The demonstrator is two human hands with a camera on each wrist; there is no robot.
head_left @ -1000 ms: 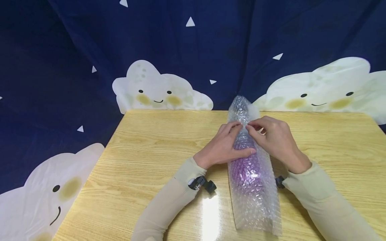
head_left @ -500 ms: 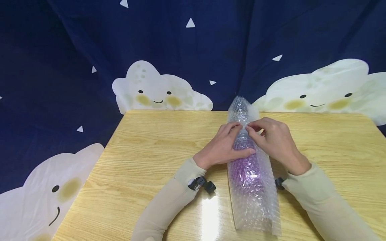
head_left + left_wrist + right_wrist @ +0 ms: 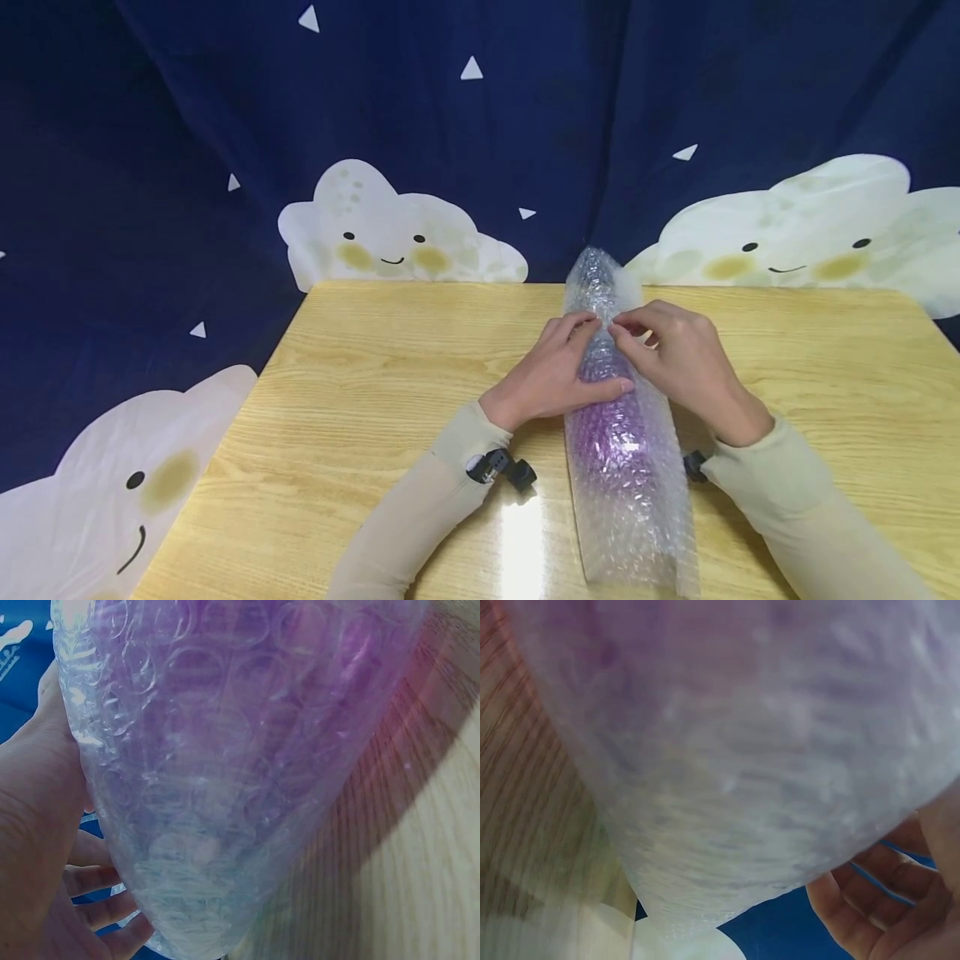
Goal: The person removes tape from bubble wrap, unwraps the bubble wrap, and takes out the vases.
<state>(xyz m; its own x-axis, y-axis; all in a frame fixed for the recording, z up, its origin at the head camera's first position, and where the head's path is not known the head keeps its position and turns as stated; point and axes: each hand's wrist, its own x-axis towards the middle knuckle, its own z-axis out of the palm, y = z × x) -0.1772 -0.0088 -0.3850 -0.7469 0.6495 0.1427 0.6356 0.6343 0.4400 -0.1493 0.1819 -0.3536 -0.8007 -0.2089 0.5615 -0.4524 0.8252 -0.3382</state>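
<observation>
A long bubble wrap parcel (image 3: 626,517) lies on the wooden table, narrowing to a pointed far end. Something purple shows through its middle, its kind blurred by the bubbles. My left hand (image 3: 543,371) rests on the parcel, thumb stretched across the purple part and fingertips near the seam at the narrow part. From the other side, my right hand (image 3: 682,354) pinches the bubble wrap there with thumb and forefinger, close to the left fingertips. Both wrist views show the wrap (image 3: 225,750) tapering, with fingers (image 3: 847,915) along its side.
The wooden table (image 3: 375,358) stretches out on both sides of the parcel. Behind its far edge hangs a dark blue curtain (image 3: 420,108) printed with white clouds and triangles. Small black cameras (image 3: 502,468) sit on the wrists.
The whole head view has shifted slightly, so the scene sits a little lower. Both hands stay at the same spot on the bubble wrap.
</observation>
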